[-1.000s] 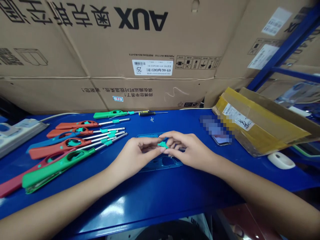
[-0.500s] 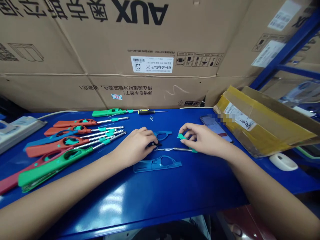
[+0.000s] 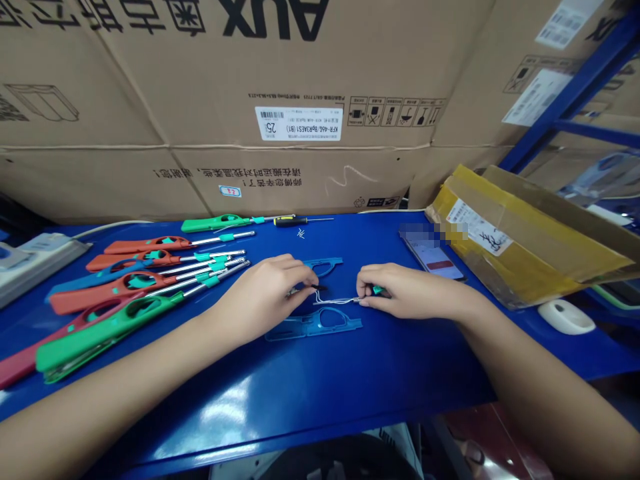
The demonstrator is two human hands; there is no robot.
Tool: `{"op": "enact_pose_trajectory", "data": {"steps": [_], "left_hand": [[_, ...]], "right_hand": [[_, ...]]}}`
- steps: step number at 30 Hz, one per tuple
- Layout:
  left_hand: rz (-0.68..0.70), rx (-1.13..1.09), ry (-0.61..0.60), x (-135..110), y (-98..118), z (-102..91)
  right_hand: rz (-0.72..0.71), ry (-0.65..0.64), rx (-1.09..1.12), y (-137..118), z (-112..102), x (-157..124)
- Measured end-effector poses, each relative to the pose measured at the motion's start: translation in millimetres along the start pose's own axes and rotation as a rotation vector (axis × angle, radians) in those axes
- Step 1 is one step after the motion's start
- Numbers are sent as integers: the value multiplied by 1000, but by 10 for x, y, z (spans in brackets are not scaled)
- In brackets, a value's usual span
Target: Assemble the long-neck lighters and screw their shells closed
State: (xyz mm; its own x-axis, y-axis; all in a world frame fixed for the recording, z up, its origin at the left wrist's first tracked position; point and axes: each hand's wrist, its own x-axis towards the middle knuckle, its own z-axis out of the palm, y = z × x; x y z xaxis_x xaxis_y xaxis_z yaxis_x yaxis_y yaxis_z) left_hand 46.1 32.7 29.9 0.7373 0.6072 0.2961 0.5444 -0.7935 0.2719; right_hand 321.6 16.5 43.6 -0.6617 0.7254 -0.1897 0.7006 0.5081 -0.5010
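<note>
My left hand (image 3: 265,293) rests on the blue table (image 3: 350,373), fingers curled on a small black part (image 3: 318,288) with thin white wires (image 3: 334,301) trailing from it. My right hand (image 3: 400,290) pinches the other end of the wires, where a metal tube with a teal piece (image 3: 377,290) lies under its fingers. Two blue lighter shell halves lie flat here: one (image 3: 314,326) just in front of my hands, the other (image 3: 326,265) just behind them.
Several finished long lighters (image 3: 125,287) in red, green and blue lie fanned at the left. A screwdriver (image 3: 295,221) and a phone (image 3: 434,252) lie farther back. An open cardboard box (image 3: 520,233) and a white mouse (image 3: 565,315) are at the right; large cartons (image 3: 250,87) wall the back.
My hands, first pinched together on a teal piece, have parted. The left went to the black part and the right came down onto the tube end of the wires.
</note>
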Motion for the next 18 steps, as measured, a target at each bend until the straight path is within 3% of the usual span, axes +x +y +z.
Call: {"op": "enact_pose_trajectory", "data": {"steps": [8, 18], "left_hand": [[-2, -114, 72, -311, 139, -26], [-21, -150, -11, -539, 154, 126]], "right_hand": [[-46, -24, 76, -74, -59, -58], [-68, -86, -8, -166, 11, -39]]}}
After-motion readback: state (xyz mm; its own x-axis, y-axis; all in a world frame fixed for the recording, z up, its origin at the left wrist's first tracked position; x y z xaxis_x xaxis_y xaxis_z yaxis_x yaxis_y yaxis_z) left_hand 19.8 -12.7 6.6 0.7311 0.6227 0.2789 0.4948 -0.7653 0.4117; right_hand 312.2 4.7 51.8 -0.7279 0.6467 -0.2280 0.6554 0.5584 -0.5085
